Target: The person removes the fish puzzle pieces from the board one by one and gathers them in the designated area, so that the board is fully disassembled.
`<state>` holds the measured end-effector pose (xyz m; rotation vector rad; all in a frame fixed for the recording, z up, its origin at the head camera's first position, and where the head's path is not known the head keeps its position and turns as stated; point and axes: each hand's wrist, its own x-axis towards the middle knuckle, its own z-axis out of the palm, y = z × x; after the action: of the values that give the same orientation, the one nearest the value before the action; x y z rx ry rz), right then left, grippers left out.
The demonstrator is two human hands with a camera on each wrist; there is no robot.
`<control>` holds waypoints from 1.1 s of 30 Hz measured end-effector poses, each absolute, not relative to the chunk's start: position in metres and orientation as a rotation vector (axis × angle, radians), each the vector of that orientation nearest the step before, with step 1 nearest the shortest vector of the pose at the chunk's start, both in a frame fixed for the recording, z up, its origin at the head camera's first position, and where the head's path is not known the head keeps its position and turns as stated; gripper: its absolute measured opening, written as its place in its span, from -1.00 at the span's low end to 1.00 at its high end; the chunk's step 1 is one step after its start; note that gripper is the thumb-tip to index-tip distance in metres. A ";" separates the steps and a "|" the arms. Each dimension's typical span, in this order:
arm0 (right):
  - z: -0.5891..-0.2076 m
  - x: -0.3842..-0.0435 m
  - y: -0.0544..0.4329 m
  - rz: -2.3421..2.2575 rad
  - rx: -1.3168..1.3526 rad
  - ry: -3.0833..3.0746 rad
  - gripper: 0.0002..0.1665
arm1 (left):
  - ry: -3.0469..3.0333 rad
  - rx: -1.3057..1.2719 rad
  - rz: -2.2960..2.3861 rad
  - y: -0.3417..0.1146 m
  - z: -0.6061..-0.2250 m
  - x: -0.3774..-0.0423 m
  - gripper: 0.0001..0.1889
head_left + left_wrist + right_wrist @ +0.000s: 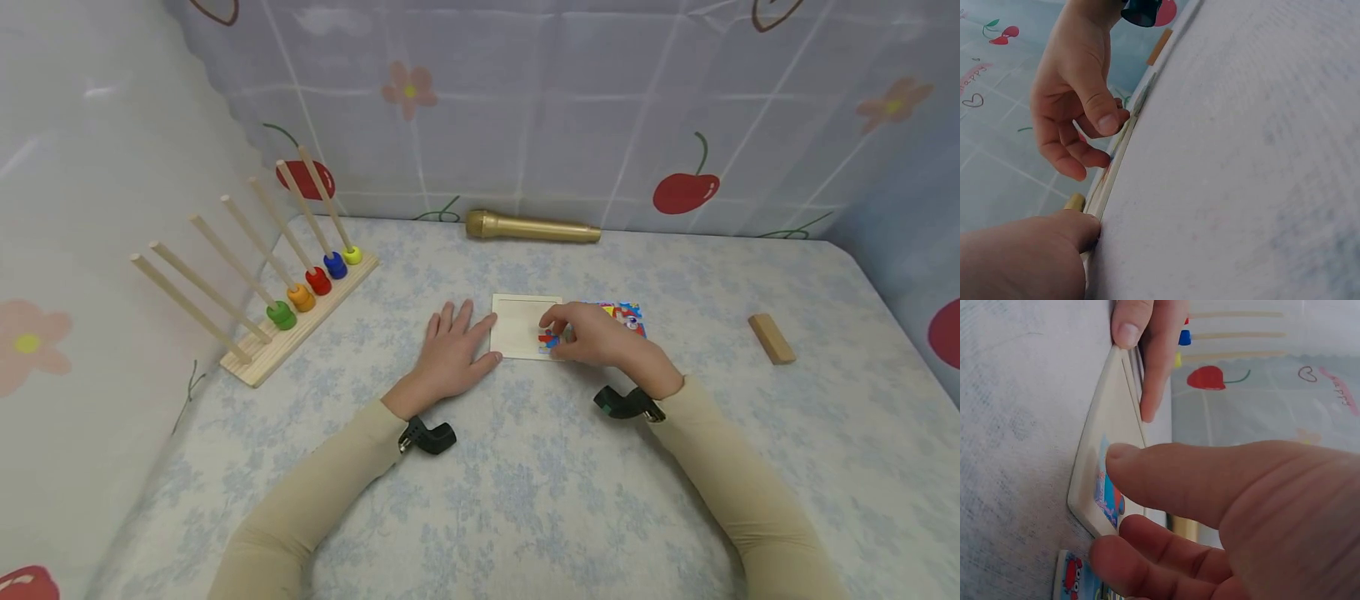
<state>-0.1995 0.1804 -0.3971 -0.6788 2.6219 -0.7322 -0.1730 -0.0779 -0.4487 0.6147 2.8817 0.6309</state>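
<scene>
A pale wooden puzzle tray [513, 329] with a raised rim lies flat on the table. My left hand [450, 354] rests palm down with spread fingers, its thumb and index fingertips at the tray's left edge. Inside the tray, at its right front corner, lies a colourful puzzle piece [1109, 494]. My right hand [592, 335] is over that corner, fingers loosely bent and apart from the thumb, whose tip is right at the piece in the right wrist view. More brightly printed puzzle pieces [630, 315] lie right of the tray, partly hidden behind the right hand.
At the left stands a wooden peg rack [300, 321] with coloured beads on several tall rods. A gold toy microphone [532, 227] lies along the back edge. Off to the right is a small wooden block [771, 339]. A printed curtain [540, 108] hangs behind the table.
</scene>
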 end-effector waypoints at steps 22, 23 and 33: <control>-0.405 -0.196 0.173 -0.690 -0.719 2.711 -0.57 | 2.888 0.631 0.642 -0.078 -0.448 -0.173 -0.33; -0.404 -0.196 0.173 -0.691 -0.722 2.716 -0.58 | 2.889 0.631 0.641 -0.078 -0.448 -0.173 -0.33; -0.404 -0.193 0.173 -0.676 -0.745 2.751 -0.66 | 2.899 0.622 0.625 -0.078 -0.449 -0.173 -0.33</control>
<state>-0.1930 0.1731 -0.4037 -0.7454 2.7510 -0.6761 -0.1734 -0.0776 -0.4494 0.6217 2.8988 0.6253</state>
